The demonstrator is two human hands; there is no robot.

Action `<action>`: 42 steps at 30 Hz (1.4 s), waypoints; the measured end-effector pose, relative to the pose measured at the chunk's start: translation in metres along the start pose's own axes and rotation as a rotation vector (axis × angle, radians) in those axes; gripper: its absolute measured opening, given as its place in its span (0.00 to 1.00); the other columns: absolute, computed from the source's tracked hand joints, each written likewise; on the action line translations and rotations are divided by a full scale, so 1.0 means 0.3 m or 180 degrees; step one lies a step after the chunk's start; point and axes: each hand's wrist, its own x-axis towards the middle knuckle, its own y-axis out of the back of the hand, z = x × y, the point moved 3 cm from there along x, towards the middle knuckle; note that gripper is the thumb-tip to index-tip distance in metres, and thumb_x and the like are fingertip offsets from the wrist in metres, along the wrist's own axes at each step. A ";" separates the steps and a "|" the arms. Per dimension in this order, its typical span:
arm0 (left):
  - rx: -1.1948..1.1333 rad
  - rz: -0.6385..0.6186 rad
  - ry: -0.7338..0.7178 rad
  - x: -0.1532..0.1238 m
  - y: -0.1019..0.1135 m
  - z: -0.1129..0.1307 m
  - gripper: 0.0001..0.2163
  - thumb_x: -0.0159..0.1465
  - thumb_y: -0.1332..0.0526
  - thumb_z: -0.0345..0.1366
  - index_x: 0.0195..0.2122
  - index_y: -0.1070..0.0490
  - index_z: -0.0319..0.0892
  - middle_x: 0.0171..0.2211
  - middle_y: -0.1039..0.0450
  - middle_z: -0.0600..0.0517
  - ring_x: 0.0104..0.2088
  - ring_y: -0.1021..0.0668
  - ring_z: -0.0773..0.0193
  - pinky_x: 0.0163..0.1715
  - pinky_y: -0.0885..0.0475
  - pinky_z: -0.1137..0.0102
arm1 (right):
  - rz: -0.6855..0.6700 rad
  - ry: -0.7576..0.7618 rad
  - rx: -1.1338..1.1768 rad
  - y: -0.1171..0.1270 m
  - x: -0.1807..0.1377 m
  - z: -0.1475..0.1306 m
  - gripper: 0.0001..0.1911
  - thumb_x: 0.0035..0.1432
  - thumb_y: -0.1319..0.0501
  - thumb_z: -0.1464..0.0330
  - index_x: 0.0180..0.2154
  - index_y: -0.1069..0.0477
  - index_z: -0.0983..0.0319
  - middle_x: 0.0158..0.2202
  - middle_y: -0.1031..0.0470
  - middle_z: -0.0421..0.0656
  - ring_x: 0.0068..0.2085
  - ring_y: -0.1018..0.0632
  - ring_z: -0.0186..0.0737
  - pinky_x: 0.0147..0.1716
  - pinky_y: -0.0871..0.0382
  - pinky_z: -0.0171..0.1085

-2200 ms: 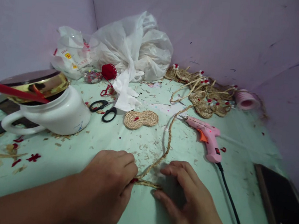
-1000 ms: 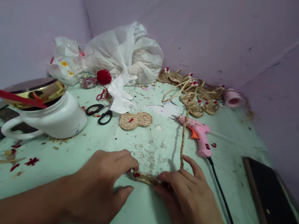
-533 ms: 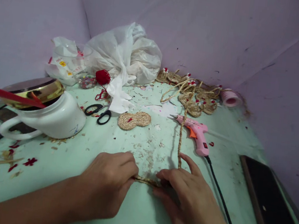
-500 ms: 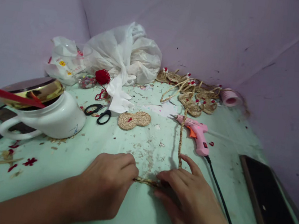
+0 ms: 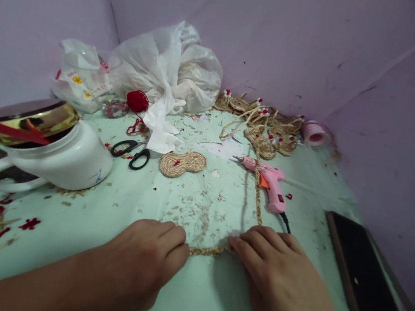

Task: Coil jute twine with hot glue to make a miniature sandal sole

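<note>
A braided jute cord [image 5: 211,251] lies on the pale green table [image 5: 156,204] between my two hands and runs back over the pink glue gun [image 5: 268,180] to a jute pile. My left hand [image 5: 145,263] is curled shut, pinching the cord's near end against the table. My right hand [image 5: 276,275] has its fingers closed on the cord where it bends. The cord end under my left fingers is hidden.
A finished peanut-shaped jute coil [image 5: 183,163] and black scissors [image 5: 131,151] lie mid-table. A white mug with gold rim [image 5: 47,152] stands at left, plastic bags [image 5: 164,74] and red yarn [image 5: 137,100] behind. Coiled jute pieces [image 5: 267,132], a pink spool [image 5: 314,133], a dark tablet [image 5: 362,275] at right.
My right hand slid to the right along the cord, so a longer straight stretch lies between my hands. The cord behind now bends nearer the glue gun. My view shifted slightly.
</note>
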 end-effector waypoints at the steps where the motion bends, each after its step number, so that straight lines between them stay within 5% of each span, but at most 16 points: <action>1: -0.0018 -0.0022 0.0025 0.000 -0.001 0.000 0.13 0.54 0.47 0.22 0.39 0.35 0.42 0.32 0.31 0.51 0.31 0.30 0.61 0.27 0.34 0.67 | -0.0015 -0.0026 0.0070 0.001 0.002 0.004 0.17 0.42 0.48 0.82 0.31 0.28 0.60 0.26 0.25 0.42 0.30 0.26 0.42 0.29 0.43 0.39; 5: -0.0172 -0.0094 0.0106 0.001 0.004 0.000 0.13 0.53 0.47 0.21 0.38 0.34 0.42 0.33 0.31 0.51 0.31 0.30 0.60 0.27 0.34 0.66 | 0.0055 -0.0201 0.0385 0.007 0.005 0.008 0.15 0.50 0.49 0.81 0.29 0.29 0.60 0.25 0.25 0.41 0.27 0.26 0.40 0.30 0.39 0.39; 10: -0.0541 -0.0149 0.0279 0.011 0.024 -0.002 0.05 0.58 0.47 0.27 0.31 0.34 0.43 0.30 0.31 0.52 0.29 0.30 0.60 0.27 0.36 0.66 | 0.0661 -0.0234 0.0548 0.007 -0.020 -0.007 0.12 0.53 0.47 0.80 0.30 0.29 0.61 0.29 0.24 0.42 0.28 0.25 0.37 0.30 0.34 0.35; 18: -0.0893 0.0326 0.0584 0.023 0.010 -0.010 0.09 0.63 0.49 0.31 0.27 0.32 0.42 0.26 0.33 0.52 0.26 0.31 0.64 0.25 0.39 0.68 | 0.0903 -0.0099 0.0712 -0.011 -0.040 -0.009 0.10 0.51 0.44 0.80 0.29 0.29 0.61 0.29 0.24 0.42 0.29 0.25 0.36 0.36 0.36 0.40; 26: -0.0927 0.0206 0.0626 0.033 0.009 -0.010 0.07 0.61 0.48 0.30 0.27 0.35 0.42 0.26 0.34 0.53 0.25 0.32 0.64 0.24 0.42 0.69 | 0.0544 -0.0394 0.1496 0.004 -0.038 -0.010 0.04 0.51 0.42 0.74 0.30 0.32 0.59 0.26 0.26 0.36 0.27 0.25 0.35 0.43 0.41 0.44; 32: -0.0801 0.0000 0.0496 0.033 0.010 -0.001 0.06 0.61 0.48 0.29 0.27 0.38 0.43 0.26 0.34 0.53 0.25 0.32 0.63 0.24 0.42 0.68 | 0.0429 -0.0479 0.1207 -0.008 -0.051 -0.005 0.07 0.57 0.45 0.75 0.36 0.34 0.58 0.26 0.24 0.35 0.25 0.24 0.34 0.46 0.41 0.44; 37: -0.0809 -0.0017 0.0516 0.033 0.006 0.001 0.05 0.59 0.48 0.27 0.28 0.38 0.43 0.26 0.33 0.53 0.25 0.32 0.63 0.25 0.43 0.68 | -0.0080 -0.0486 0.1339 -0.008 -0.058 -0.011 0.07 0.55 0.41 0.74 0.34 0.33 0.56 0.27 0.25 0.33 0.29 0.23 0.35 0.47 0.42 0.45; 42: -0.0897 0.0012 0.0625 0.032 0.001 -0.004 0.05 0.61 0.49 0.29 0.30 0.36 0.43 0.27 0.31 0.54 0.26 0.31 0.63 0.26 0.42 0.69 | -0.0112 -0.0446 0.1447 -0.011 -0.067 -0.010 0.07 0.55 0.40 0.74 0.33 0.33 0.56 0.27 0.25 0.34 0.31 0.23 0.35 0.46 0.40 0.43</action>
